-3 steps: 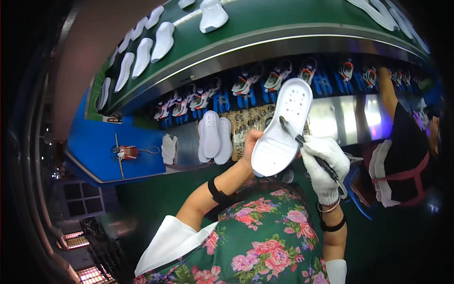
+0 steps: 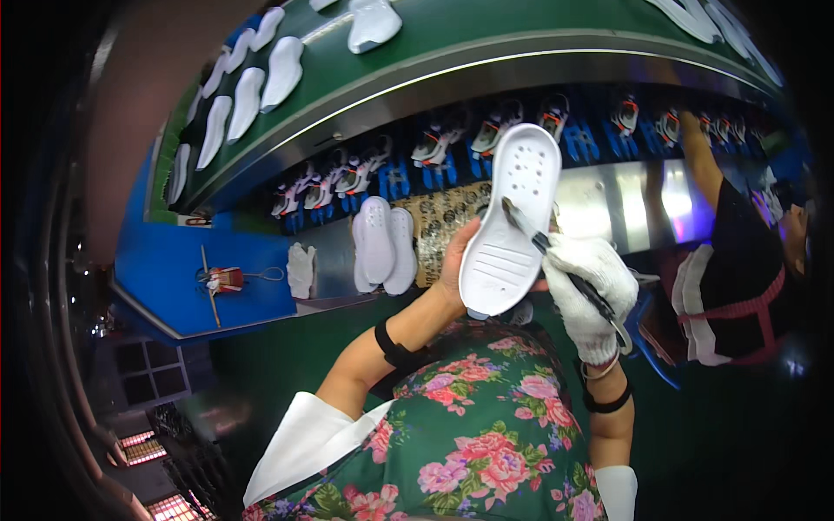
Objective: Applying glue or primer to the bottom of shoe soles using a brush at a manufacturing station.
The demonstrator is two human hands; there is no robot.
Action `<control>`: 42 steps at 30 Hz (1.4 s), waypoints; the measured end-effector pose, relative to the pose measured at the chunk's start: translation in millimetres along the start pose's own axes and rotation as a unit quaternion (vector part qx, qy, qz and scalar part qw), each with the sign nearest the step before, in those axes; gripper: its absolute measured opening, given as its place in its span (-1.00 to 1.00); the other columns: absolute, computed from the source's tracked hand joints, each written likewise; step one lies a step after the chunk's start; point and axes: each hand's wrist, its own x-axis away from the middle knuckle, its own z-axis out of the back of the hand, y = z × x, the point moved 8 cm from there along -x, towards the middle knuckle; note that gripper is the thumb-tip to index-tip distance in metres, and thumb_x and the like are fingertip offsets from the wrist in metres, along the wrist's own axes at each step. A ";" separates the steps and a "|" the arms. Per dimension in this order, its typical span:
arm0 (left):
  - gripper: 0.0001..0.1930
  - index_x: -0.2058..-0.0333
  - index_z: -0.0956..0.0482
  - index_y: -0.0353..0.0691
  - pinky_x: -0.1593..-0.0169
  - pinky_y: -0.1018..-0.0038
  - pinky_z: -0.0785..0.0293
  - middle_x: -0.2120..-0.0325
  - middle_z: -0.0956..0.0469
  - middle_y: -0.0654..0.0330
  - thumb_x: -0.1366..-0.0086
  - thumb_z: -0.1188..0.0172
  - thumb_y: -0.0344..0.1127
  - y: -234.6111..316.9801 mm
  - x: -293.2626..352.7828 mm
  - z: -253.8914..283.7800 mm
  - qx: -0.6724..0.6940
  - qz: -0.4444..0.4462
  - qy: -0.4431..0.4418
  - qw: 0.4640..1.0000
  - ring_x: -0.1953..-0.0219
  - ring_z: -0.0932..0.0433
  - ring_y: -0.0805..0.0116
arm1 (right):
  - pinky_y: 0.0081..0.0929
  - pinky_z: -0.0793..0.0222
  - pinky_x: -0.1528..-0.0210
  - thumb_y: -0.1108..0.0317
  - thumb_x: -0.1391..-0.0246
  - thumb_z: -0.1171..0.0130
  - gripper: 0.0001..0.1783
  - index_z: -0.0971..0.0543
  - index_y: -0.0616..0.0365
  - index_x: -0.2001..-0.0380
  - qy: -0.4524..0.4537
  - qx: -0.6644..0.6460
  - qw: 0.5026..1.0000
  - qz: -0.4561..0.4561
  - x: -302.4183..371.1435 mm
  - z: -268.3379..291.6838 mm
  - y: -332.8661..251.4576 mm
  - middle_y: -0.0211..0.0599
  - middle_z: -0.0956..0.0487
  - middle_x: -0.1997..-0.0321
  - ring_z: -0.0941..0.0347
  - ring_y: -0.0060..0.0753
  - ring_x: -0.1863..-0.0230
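Observation:
A white shoe sole [image 2: 499, 260] is held up in front of me, tilted, its hollow side facing me. Small holes dot its wide far end, and ridges cross the near end. My bare left hand [image 2: 455, 260] grips it by its left edge, the fingers partly hidden behind. In a white knit glove, my right hand [image 2: 592, 282] is closed around a dark-handled brush [image 2: 523, 219] with a thin tube along it. The brush tip touches or nearly touches the sole's narrow middle, close to the left rim.
White soles [image 2: 377, 239] lie stacked beside a crumpled white glove [image 2: 301, 271]. A red item with sticks [image 2: 228, 280] rests on the blue surface. More soles [image 2: 282, 74] line the green upper belt, above shoe uppers [image 2: 352, 176] on blue holders. A co-worker's arm [image 2: 704, 156] reaches in at right.
The sole has risen slightly and turned a little more upright, the brush moving along with it. The whole view has shifted slightly, so the surroundings sit further left.

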 end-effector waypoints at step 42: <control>-0.01 -0.39 -0.09 -0.20 -0.25 -0.09 -0.40 -0.27 -0.31 0.05 -0.27 0.20 0.54 6.9 -28.1 -50.1 -0.054 -0.098 -0.107 0.988 -0.18 -0.45 -0.12 | -0.30 -0.52 0.11 0.60 0.18 -0.36 -0.69 -0.69 0.19 0.25 -0.021 -0.054 0.997 0.055 -6.9 -7.0 -7.1 -0.14 -0.70 0.17 -0.63 -0.17 0.19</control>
